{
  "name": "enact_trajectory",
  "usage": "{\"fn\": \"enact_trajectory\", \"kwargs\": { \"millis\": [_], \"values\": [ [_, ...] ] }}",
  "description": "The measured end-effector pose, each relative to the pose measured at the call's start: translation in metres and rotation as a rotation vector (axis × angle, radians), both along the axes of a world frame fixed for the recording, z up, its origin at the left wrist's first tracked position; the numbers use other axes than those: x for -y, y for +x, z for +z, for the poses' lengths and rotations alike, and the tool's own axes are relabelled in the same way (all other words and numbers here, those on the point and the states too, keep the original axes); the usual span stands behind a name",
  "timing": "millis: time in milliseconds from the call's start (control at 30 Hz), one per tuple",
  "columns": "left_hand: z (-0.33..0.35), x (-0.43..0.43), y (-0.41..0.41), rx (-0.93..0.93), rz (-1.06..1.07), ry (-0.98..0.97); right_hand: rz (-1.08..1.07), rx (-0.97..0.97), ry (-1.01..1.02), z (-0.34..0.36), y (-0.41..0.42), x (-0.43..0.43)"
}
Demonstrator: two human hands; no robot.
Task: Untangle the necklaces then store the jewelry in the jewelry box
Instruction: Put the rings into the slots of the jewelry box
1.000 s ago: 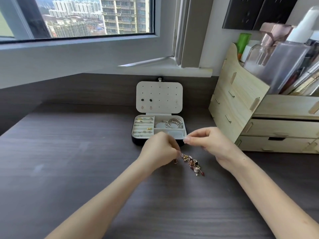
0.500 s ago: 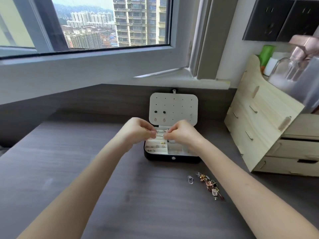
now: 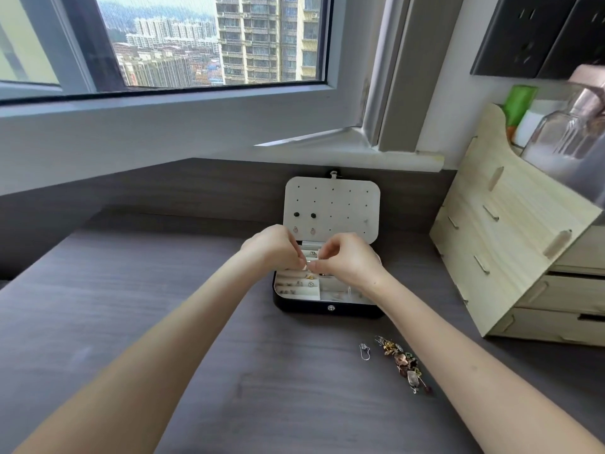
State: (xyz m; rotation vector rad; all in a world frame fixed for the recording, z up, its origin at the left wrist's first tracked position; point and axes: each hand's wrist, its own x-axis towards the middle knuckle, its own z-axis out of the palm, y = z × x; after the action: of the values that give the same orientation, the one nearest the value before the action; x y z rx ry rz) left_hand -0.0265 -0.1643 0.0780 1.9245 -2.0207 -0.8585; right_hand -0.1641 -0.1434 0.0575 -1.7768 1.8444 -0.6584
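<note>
A black jewelry box [image 3: 327, 308] with a pale lining stands open at the back of the dark desk, its lid [image 3: 332, 209] upright with a few studs in it. My left hand [image 3: 273, 249] and my right hand [image 3: 347, 262] meet fingertip to fingertip over the box's ring rows, pinching a tiny piece of jewelry between them; it is too small to identify. On the desk in front of the box lie a heap of tangled jewelry [image 3: 404, 362] and a single silver earring hook [image 3: 364, 351].
A pale wooden drawer organizer [image 3: 510, 257] with bottles on top stands to the right of the box. The window sill and wall run behind the box. The desk surface [image 3: 131, 306] stretches wide to the left.
Both hands have risen from the tangled heap on the desk to above the open box. The heap and the earring hook now lie uncovered. My view has tilted upward.
</note>
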Motion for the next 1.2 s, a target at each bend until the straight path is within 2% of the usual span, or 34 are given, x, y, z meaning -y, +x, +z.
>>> {"fn": "enact_trajectory", "kwargs": {
  "millis": [133, 267, 433, 633, 733, 933, 1200],
  "values": [
    [-0.001, 0.002, -0.003, 0.057, -0.005, -0.011, 0.012, 0.012, -0.008, -0.001, 0.000, 0.000],
    [-0.002, -0.004, -0.003, 0.111, -0.028, -0.106, 0.013, 0.065, -0.041, 0.003, -0.007, -0.005],
    [-0.010, -0.010, 0.002, 0.066, 0.017, -0.258, 0.053, 0.110, -0.064, 0.012, -0.031, -0.026],
    [-0.007, -0.026, 0.000, 0.039, 0.002, -0.447, 0.161, -0.112, 0.027, 0.021, -0.063, -0.081],
    [-0.004, -0.055, -0.007, 0.012, -0.087, -0.508, 0.214, -0.237, 0.013, 0.012, -0.069, -0.103],
    [-0.019, -0.103, -0.031, 0.049, -0.399, -0.449, 0.185, -0.386, -0.102, -0.008, -0.070, -0.114],
    [-0.037, -0.112, -0.054, 0.006, -0.429, -0.419, 0.131, -0.372, -0.072, -0.010, -0.077, -0.128]
  ]
}}
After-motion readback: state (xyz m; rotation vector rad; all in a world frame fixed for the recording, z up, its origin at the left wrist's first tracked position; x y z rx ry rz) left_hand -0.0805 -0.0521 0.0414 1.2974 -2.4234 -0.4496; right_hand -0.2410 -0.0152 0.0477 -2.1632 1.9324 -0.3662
